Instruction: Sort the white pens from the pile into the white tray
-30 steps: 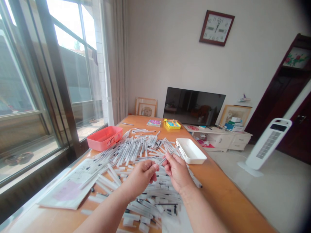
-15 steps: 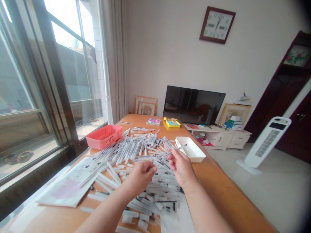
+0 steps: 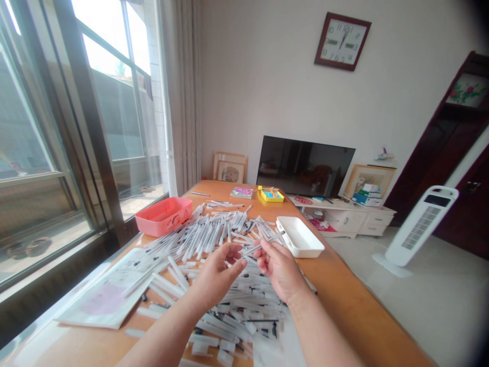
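Note:
My right hand (image 3: pixel 280 270) pinches a clear-barrelled pen (image 3: pixel 275 237) between thumb and fingers, its dark end pointing toward the white tray. Close by on the left, my left hand (image 3: pixel 219 270) has thumb and fingers parted with a gap between them, near the pen's other end; whether it touches the pen I cannot tell. Beneath and beyond both hands spreads a heap of translucent pen barrels (image 3: pixel 206 232), with white caps (image 3: pixel 199 348) and small black parts (image 3: pixel 274 329) strewn nearer to me.
A white tray (image 3: pixel 305 248) stands right of the heap, a red plastic box (image 3: pixel 162 221) left of it. A booklet (image 3: pixel 99 300) lies at the left. Farther back are a colourful book (image 3: pixel 241 192) and a yellow box (image 3: pixel 272 198). The wooden table's edge (image 3: pixel 367 295) runs along my right.
My right hand has moved left and slightly down with the pen, closer to my left hand. The fingers of my left hand have parted from a closed pinch.

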The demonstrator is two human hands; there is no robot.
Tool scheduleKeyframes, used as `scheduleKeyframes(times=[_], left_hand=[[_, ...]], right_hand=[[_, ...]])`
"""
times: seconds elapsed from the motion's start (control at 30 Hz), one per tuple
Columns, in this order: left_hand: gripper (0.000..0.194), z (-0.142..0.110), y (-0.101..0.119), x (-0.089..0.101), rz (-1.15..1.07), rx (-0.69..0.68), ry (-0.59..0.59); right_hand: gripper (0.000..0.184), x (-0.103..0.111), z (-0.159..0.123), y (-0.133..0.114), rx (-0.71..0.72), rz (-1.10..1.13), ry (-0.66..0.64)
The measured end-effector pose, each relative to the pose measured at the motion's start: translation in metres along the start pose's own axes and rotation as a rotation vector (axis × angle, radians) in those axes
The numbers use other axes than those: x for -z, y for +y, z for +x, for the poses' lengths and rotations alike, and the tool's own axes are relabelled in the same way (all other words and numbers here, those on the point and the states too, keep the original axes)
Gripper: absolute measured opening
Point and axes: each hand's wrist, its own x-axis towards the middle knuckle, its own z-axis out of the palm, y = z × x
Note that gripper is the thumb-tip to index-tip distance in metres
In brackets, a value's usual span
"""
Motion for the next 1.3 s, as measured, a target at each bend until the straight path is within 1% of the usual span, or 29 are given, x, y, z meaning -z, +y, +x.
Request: scheduleKeyframes(times=[0.07,0.13,0.2,0.27,0.37,0.43,0.5,0.63,0.83,0.9,0.97,1.03,1.1,1.2,1.27,1.3], left_hand=[[0.04,-0.001,0.003,-0.002,-0.013,-0.007,-0.016],[0.035,-0.001,0.004,-0.003,-0.076,-0.001,-0.079],[0.032,0.0,0.002,-0.002,-0.129,0.008,-0.133],[0.031,0.001,-0.001,0.0,-0.126,0.017,-0.137],[0.031,0.002,-0.003,0.003,-0.086,0.016,-0.11],[0.03,0.001,-0.003,0.004,-0.056,0.002,-0.111],[0.03,0.001,0.0,0.004,-0.009,-0.012,-0.114],[0.031,0.0,0.004,0.005,0.039,-0.023,-0.114],[0.037,0.002,0.005,0.012,0.105,-0.003,-0.132],[0.04,0.003,0.001,0.015,0.115,0.027,-0.124],[0.043,0.005,-0.003,0.016,0.089,0.087,-0.117],[0.046,0.006,-0.007,0.017,0.024,0.169,-0.115],[0.044,0.006,-0.007,0.018,-0.113,0.244,-0.102],[0.034,0.004,0.0,0.019,-0.499,0.31,-0.071],[0.036,0.003,0.007,0.017,-0.773,0.352,-0.057],[0.038,0.002,0.009,0.015,-0.872,0.378,-0.048]], right_hand=[[0.038,-0.006,-0.004,0.0,-0.015,-0.051,-0.039],[0.042,-0.011,-0.007,0.0,-0.026,-0.106,-0.065],[0.044,-0.011,-0.006,0.0,-0.014,-0.135,-0.053],[0.045,-0.006,-0.003,-0.001,0.034,-0.115,0.012],[0.046,0.006,0.005,-0.004,0.133,-0.081,0.183],[0.048,0.013,0.009,-0.006,0.169,-0.105,0.28],[0.047,0.017,0.011,-0.008,0.178,-0.149,0.319],[0.042,0.02,0.01,-0.012,0.183,-0.259,0.303],[0.041,0.024,0.006,-0.018,0.129,-0.351,0.188],[0.041,0.027,0.006,-0.018,0.125,-0.387,0.152],[0.041,0.03,0.007,-0.017,0.119,-0.423,0.12],[0.042,0.033,0.007,-0.015,0.105,-0.435,0.099],[0.041,0.034,0.008,-0.014,0.087,-0.408,0.101],[0.041,0.031,0.01,-0.012,0.047,-0.298,0.167],[0.04,0.026,0.01,-0.01,0.004,-0.198,0.218],[0.04,0.022,0.009,-0.009,-0.016,-0.153,0.232]])
